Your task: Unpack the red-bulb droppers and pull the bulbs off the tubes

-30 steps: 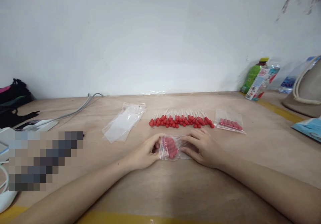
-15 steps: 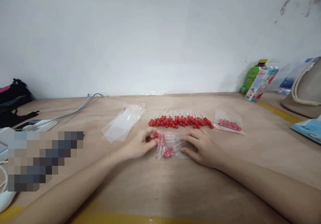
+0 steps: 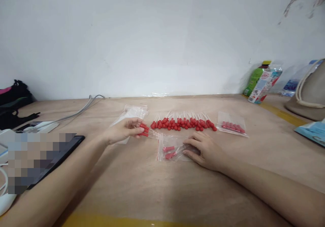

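Observation:
Several droppers with red rubber bulbs [image 3: 144,129] are pinched by the bulbs in my left hand [image 3: 124,130]. Their clear tips point right and reach the open end of a clear zip bag [image 3: 182,141]; whether the tips lie inside it I cannot tell. Two more red bulbs [image 3: 169,149] show within that bag. My right hand [image 3: 203,149] holds the bag's right part down on the table, thumb and fingers bent over it. Just behind lies a row of red-bulbed droppers [image 3: 182,122], tips toward the wall.
A bag of red-bulbed droppers [image 3: 232,123] lies right of the row. Flat clear bags [image 3: 134,111] lie partly under my left hand. A dark phone-like device [image 3: 61,157] and a grey cable [image 3: 81,109] are at left. Bottles [image 3: 264,81] and a beige bag [image 3: 311,88] stand at right.
My left hand has moved left and slightly up from the zip bag's mouth, drawing the droppers' bulbs away from it. My right hand stays on the bag.

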Available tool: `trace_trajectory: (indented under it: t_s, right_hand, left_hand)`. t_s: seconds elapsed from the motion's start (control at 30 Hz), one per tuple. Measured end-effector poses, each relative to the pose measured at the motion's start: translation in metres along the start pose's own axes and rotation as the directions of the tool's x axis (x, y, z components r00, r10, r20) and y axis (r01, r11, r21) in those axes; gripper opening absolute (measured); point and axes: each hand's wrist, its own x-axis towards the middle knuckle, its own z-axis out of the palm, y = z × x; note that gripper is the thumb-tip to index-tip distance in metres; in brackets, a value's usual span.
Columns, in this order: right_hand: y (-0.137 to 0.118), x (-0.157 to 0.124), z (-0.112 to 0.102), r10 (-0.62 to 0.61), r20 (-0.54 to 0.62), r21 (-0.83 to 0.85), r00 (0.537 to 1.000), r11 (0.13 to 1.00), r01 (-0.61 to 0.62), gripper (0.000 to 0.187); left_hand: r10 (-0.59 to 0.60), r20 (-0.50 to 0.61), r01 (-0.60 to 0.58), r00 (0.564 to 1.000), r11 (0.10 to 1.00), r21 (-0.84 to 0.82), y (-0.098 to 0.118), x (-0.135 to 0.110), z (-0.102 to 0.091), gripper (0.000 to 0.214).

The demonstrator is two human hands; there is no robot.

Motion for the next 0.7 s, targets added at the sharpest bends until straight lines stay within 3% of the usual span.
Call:
trace_trajectory:
  t_s: [0.1, 0.17, 0.27, 0.3, 0.33, 0.4, 0.47, 0.5, 0.6, 0.7]
  right_hand:
    - [-0.001, 0.000, 0.000, -0.001, -0.003, 0.029, 1.000, 1.000, 0.002, 0.022]
    - [-0.001, 0.000, 0.000, -0.007, -0.002, 0.047, 1.000, 0.999, 0.007, 0.021]
    - [0.000, 0.001, 0.001, -0.012, 0.004, 0.066, 1.000, 0.998, 0.012, 0.021]
    - [0.000, 0.001, 0.001, -0.014, 0.006, 0.069, 1.000, 0.998, 0.013, 0.022]
    - [0.000, 0.002, 0.001, -0.015, 0.006, 0.071, 1.000, 0.997, 0.015, 0.022]
    - [0.000, 0.002, 0.001, -0.017, 0.005, 0.071, 1.000, 0.997, 0.017, 0.022]
    - [0.000, 0.002, 0.001, -0.020, 0.003, 0.066, 1.000, 0.998, 0.019, 0.022]
    - [0.001, 0.001, 0.001, -0.022, 0.002, 0.064, 1.000, 0.998, 0.022, 0.022]
    - [0.001, 0.001, 0.000, -0.028, 0.005, 0.059, 1.000, 0.998, 0.028, 0.023]
    - [0.001, 0.001, 0.000, -0.033, -0.001, 0.057, 0.999, 0.998, 0.033, 0.023]
  left_hand:
    - [0.056, -0.143, -0.033, 0.988, 0.986, 0.163, 0.015, -0.013, -0.039, 0.032]
    - [0.156, -0.296, -0.075, 0.942, 0.961, 0.268, 0.019, -0.017, -0.056, 0.034]
    - [0.394, -0.555, -0.100, 0.732, 0.869, 0.485, 0.009, -0.006, -0.053, 0.035]
    - [0.486, -0.560, -0.100, 0.671, 0.808, 0.581, 0.002, 0.001, -0.045, 0.033]
    - [0.556, -0.511, -0.085, 0.656, 0.727, 0.681, -0.007, 0.009, -0.034, 0.030]
    - [0.645, -0.356, -0.078, 0.676, 0.543, 0.836, -0.024, 0.025, -0.011, 0.024]
    - [0.620, -0.202, -0.098, 0.758, 0.414, 0.905, -0.038, 0.036, 0.010, 0.028]
    - [0.581, -0.156, -0.107, 0.799, 0.392, 0.914, -0.043, 0.040, 0.018, 0.032]
    - [0.507, -0.104, -0.156, 0.855, 0.445, 0.882, -0.053, 0.045, 0.029, 0.036]
    - [0.489, -0.175, -0.221, 0.855, 0.648, 0.729, -0.059, 0.046, 0.030, 0.042]
